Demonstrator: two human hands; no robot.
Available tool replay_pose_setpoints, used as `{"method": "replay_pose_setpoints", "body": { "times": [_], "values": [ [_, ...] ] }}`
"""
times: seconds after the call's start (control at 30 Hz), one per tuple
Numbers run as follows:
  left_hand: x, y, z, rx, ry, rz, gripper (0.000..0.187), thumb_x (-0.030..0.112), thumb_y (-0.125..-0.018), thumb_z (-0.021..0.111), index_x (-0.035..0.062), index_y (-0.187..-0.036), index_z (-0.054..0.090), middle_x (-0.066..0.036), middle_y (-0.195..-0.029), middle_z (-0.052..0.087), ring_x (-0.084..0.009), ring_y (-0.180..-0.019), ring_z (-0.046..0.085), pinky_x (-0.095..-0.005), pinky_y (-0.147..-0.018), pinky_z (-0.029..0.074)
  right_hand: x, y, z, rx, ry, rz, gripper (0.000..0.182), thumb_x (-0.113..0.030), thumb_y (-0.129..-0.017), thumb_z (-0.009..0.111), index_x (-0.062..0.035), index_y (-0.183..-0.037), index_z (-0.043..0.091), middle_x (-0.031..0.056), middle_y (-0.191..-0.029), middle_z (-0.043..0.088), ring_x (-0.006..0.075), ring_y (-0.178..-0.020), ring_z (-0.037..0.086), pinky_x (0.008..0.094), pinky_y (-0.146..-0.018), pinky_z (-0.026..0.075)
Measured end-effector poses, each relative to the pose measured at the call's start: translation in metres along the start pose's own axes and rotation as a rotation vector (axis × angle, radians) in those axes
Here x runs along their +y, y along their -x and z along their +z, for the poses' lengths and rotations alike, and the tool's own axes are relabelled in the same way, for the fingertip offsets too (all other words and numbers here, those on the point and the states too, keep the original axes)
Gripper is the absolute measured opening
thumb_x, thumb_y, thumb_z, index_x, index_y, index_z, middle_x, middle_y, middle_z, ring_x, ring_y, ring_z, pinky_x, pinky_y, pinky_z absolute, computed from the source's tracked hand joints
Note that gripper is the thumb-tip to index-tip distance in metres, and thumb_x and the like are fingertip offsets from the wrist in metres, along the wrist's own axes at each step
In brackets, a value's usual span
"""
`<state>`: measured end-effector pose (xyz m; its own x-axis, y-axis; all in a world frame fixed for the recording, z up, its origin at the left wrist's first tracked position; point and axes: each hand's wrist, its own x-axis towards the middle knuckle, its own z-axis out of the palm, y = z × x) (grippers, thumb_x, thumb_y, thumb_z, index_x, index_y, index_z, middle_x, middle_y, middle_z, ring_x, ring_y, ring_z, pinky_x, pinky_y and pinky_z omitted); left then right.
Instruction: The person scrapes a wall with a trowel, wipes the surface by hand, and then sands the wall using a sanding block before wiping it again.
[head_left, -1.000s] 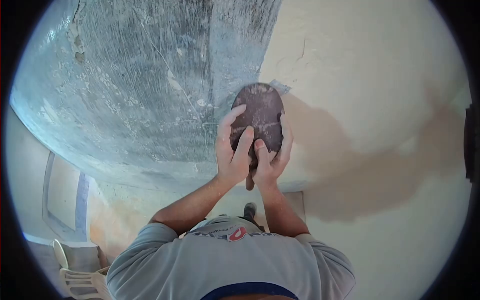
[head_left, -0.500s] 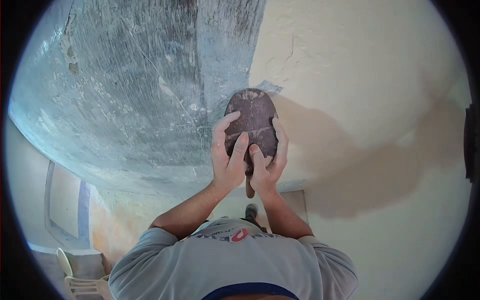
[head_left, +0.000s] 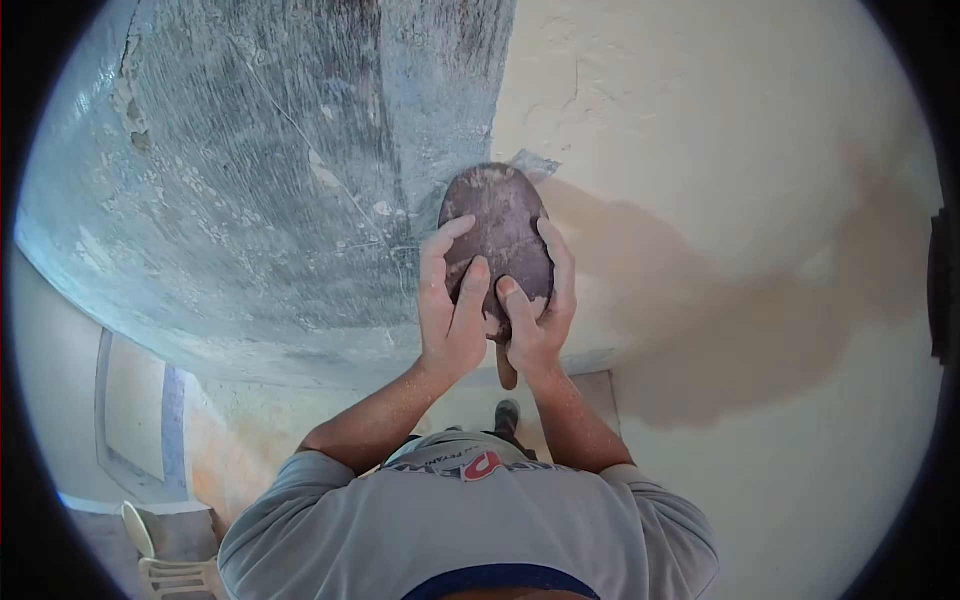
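Note:
A dark brown oval pad (head_left: 508, 210) with pale dusty smears is held between my two hands, its face toward me. My left hand (head_left: 447, 310) grips its left edge, fingers curled around the side and thumb pressed on the face. On the opposite edge, my right hand (head_left: 545, 320) holds it the same way, its thumb beside the left one. Below the pad hangs a narrow brown strip (head_left: 507, 368); how it joins the pad is hidden. Both hands look dusty. Behind the pad, the wall (head_left: 300, 180) changes from streaked grey-blue to cream; contact between pad and wall cannot be made out.
Cream wall (head_left: 700, 130) fills the right side, with a large shadow cast on it. At the lower left are a framed opening (head_left: 135, 400) and a pale plastic chair (head_left: 180, 575). A dark shoe (head_left: 508, 415) shows on the floor below.
The pad and both hands have shifted slightly up and left in view. The grip looks the same.

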<state>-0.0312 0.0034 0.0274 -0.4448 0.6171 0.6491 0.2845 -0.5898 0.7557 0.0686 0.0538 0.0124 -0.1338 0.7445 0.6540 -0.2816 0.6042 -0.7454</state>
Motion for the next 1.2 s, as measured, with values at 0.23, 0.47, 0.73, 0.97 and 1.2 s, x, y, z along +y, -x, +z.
{"method": "replay_pose_setpoints", "body": {
  "times": [0.23, 0.47, 0.73, 0.97, 1.2],
  "values": [
    [0.010, -0.008, -0.002, -0.006, -0.060, 0.067, 0.043, 0.004, -0.096, 0.049, -0.0033, -0.138, 0.043, -0.017, -0.135, 0.048, -0.0239, -0.125, 0.046, -0.0361, -0.104, 0.040, -0.018, -0.011, 0.006, -0.004, -0.009, 0.025, 0.062, -0.001, -0.080, 0.061, 0.0034, -0.140, 0.044, 0.0193, -0.137, 0.052, 0.0272, -0.124, 0.053, 0.0384, -0.106, 0.042],
    [0.006, -0.003, -0.004, 0.010, -0.054, 0.006, 0.043, 0.006, -0.096, 0.048, -0.0020, -0.138, 0.045, -0.015, -0.136, 0.049, -0.0223, -0.121, 0.049, -0.0357, -0.104, 0.039, -0.007, -0.008, 0.005, -0.027, 0.038, -0.064, 0.062, -0.001, -0.081, 0.061, 0.0035, -0.140, 0.044, 0.0188, -0.137, 0.052, 0.0264, -0.124, 0.052, 0.0377, -0.105, 0.042],
    [0.008, -0.006, -0.007, -0.010, -0.131, 0.064, 0.043, 0.003, -0.096, 0.049, -0.0030, -0.138, 0.044, -0.017, -0.136, 0.049, -0.0261, -0.123, 0.049, -0.0374, -0.106, 0.037, -0.002, -0.001, 0.009, -0.001, 0.028, -0.079, 0.061, -0.003, -0.083, 0.062, 0.0023, -0.141, 0.044, 0.0180, -0.136, 0.053, 0.0246, -0.122, 0.053, 0.0363, -0.103, 0.043],
    [0.009, -0.004, -0.007, -0.028, -0.077, 0.010, 0.043, 0.003, -0.096, 0.049, -0.0034, -0.138, 0.044, -0.017, -0.135, 0.050, -0.0252, -0.123, 0.049, -0.0358, -0.106, 0.038, 0.001, 0.002, 0.007, 0.025, 0.006, -0.031, 0.061, -0.003, -0.083, 0.062, 0.0032, -0.141, 0.044, 0.0179, -0.137, 0.052, 0.0259, -0.123, 0.053, 0.0377, -0.105, 0.042],
    [0.014, -0.017, -0.005, -0.019, -0.080, 0.061, 0.041, 0.006, -0.095, 0.050, -0.0014, -0.135, 0.048, -0.014, -0.132, 0.052, -0.0224, -0.117, 0.050, -0.0349, -0.102, 0.040, -0.012, -0.007, 0.011, 0.052, -0.057, -0.012, 0.061, -0.003, -0.083, 0.062, 0.0048, -0.140, 0.044, 0.0189, -0.137, 0.051, 0.0263, -0.123, 0.053, 0.0374, -0.105, 0.041]
  ]
}}
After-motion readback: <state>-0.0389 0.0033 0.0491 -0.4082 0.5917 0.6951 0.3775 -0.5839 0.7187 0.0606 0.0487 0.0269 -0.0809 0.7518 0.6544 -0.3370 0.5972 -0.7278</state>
